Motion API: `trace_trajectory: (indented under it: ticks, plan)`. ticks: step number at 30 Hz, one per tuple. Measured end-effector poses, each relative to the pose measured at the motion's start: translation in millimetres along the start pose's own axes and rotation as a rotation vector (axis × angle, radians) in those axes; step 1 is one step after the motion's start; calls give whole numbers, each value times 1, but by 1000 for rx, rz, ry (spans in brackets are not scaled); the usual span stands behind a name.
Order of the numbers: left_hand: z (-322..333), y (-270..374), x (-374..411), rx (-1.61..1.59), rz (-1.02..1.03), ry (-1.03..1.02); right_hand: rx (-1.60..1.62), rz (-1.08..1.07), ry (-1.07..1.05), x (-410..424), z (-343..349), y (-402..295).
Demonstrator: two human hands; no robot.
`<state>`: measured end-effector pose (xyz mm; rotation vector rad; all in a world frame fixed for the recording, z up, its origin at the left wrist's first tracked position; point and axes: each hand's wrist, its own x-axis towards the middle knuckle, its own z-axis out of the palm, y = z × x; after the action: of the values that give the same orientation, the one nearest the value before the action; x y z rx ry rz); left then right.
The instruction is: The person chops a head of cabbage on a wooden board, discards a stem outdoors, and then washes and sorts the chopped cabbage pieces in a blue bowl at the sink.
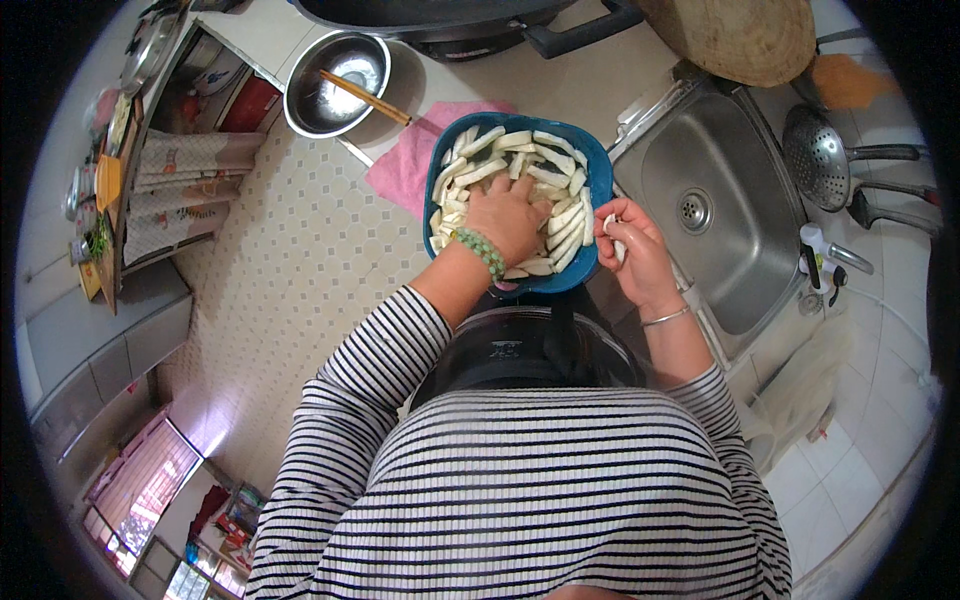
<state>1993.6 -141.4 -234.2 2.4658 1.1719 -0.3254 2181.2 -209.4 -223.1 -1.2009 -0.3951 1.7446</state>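
A blue plastic basin (pixel 604 172) in front of me holds many pale, peeled vegetable strips (pixel 555 177), laid mostly around its sides. My left hand (pixel 501 214), with a green bead bracelet at the wrist, is palm down in the middle of the basin. Its fingers are spread and their tips rest among the strips. Just outside the basin's right rim, my right hand (pixel 636 251) pinches a small white piece (pixel 618 244) between thumb and fingers. Its lower part is partly hidden by the fingers.
A pink cloth (pixel 401 169) lies under the basin's left side. Beyond are a steel bowl (pixel 300 105) with chopsticks (pixel 367 97) across it, and a black wok (pixel 435 19). On the right sits a steel sink (pixel 720 247), with a faucet (pixel 825 259) and hanging skimmer (pixel 817 157).
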Motion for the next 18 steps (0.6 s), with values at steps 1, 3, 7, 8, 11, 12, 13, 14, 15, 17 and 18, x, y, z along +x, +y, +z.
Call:
trace_trajectory:
  ticks: [1, 3, 7, 8, 11, 12, 13, 14, 15, 17, 18]
  plan:
    - [3, -1, 2, -6, -10, -4, -2, 3, -2, 0, 0, 0]
    - [7, -1, 5, -19, -27, -14, -1, 3, -3, 1, 0, -1]
    - [11, -6, 4, -59, 22, 121, 8, 2, -15, 1, 0, -2]
    - [12, -8, 1, -97, 38, 164, 11, 3, -23, 1, 0, -3]
    - [11, -13, -5, -276, 89, 353, 16, 15, -16, 1, 0, -4]
    - [7, -15, -8, -350, 108, 419, 17, 11, -16, 1, -1, -4]
    - [3, -19, -11, -423, 127, 485, 18, 7, -15, 1, 0, -4]
    - [-3, -24, -14, -583, 49, 365, 18, 4, -15, 1, 0, -4]
    - [-8, -26, -18, -691, 17, 404, 9, -1, -14, 1, 0, -3]
    - [-14, -31, -26, -908, -48, 481, -10, -10, -11, 2, 0, -3]
    - [-19, -35, -29, -872, 15, 537, -9, -14, -13, 2, -1, -3]
